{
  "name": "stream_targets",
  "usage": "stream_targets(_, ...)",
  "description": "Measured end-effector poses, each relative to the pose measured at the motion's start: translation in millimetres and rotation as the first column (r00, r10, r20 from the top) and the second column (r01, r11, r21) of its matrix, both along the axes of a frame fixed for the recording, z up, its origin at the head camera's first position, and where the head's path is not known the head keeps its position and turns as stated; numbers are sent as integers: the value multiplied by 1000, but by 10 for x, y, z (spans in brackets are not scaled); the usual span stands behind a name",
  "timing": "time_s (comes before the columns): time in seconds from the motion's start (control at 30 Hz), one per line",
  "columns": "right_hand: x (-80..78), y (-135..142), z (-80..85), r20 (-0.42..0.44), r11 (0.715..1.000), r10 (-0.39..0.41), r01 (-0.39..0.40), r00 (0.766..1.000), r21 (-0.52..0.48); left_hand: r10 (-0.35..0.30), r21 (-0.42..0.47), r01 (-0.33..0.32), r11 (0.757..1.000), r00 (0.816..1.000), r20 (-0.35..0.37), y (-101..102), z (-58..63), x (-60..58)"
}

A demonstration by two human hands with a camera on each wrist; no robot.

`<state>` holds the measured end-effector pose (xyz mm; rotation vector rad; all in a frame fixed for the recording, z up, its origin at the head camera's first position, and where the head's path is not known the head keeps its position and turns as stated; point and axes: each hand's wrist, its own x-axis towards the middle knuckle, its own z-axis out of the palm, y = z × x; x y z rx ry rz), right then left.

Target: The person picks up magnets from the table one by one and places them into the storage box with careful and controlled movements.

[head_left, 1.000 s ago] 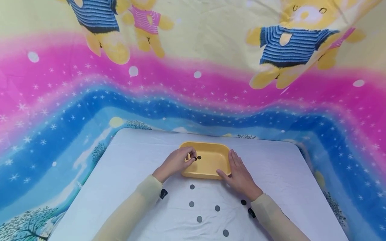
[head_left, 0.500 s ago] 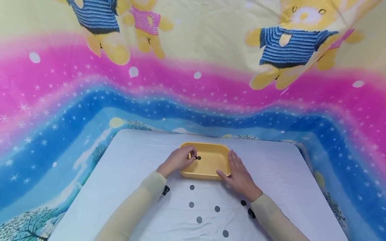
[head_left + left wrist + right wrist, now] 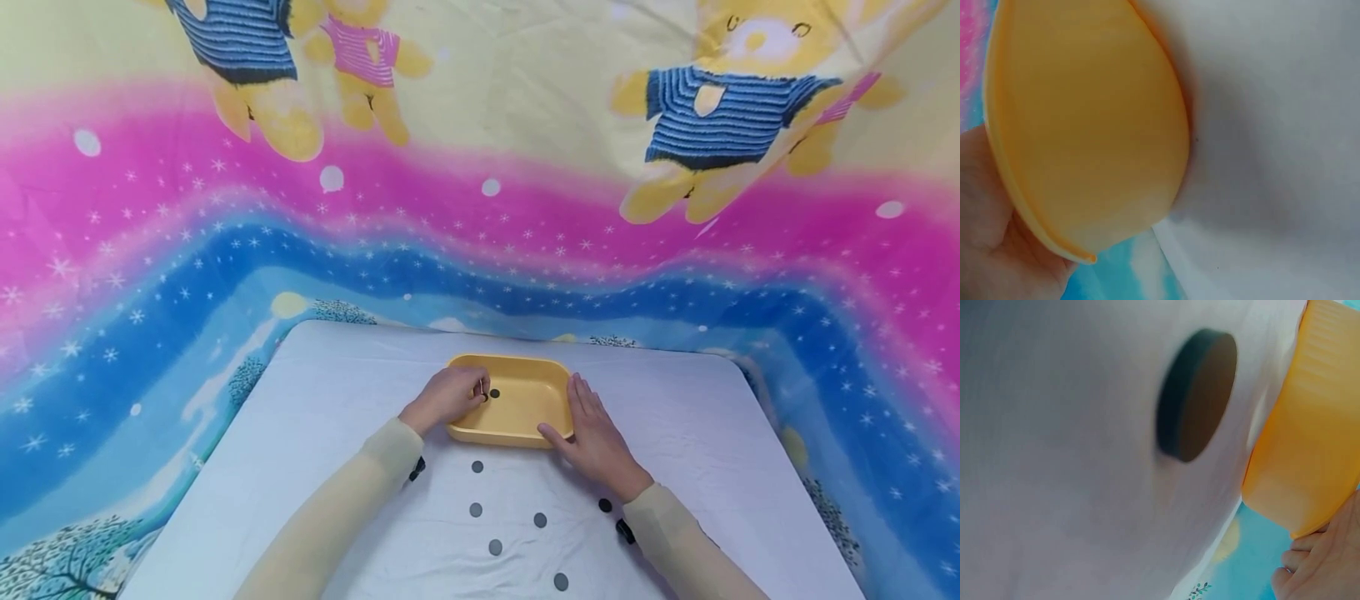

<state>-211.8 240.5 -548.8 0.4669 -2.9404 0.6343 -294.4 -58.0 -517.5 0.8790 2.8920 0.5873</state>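
Observation:
A yellow rectangular plastic tub [image 3: 528, 439] stands on the white-covered table. My left hand [image 3: 450, 393] reaches over its left rim and pinches a small dark disc [image 3: 484, 398] between thumb and fingertips, low inside the tub. Right beside it, another dark disc [image 3: 495, 393] lies on the tub's floor. In the left wrist view the tub's outer wall [image 3: 1097, 125] hides the fingertips. My right hand [image 3: 600, 437] rests along the tub's right side, fingers straight and thumb at the near rim. A thick dark disc [image 3: 1200, 400] shows on the cloth in the right wrist view.
Several grey discs, one of them a grey disc [image 3: 540, 520], lie scattered on the cloth in front of the tub. A black disc [image 3: 605, 505] sits by the right wrist. Behind the table hangs a patterned curtain [image 3: 480, 233] with bears.
My left forearm has shifted slightly right and forward, and the left fingers have turned a little within the tub. The right hand and the loose discs have stayed put.

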Motion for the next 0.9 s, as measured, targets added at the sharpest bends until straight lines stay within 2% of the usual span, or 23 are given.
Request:
stream_targets(0.33, -6, -4, -6, 0, 1000, -7, 7, 1000, 1, -26, -74, 24, 997, 1000, -15, 79, -38, -18)
stream_targets(0.6, -3, 10, -6, 19, 1000, -10, 10, 1000, 6, 6, -109, -8, 994, 1000, -20, 133, -75, -45)
stream_targets(0.9, -1, 16, -18, -10, 1000, -10, 10, 1000, -1, 10, -124, -15, 992, 999, -48, 145, -121, -69)
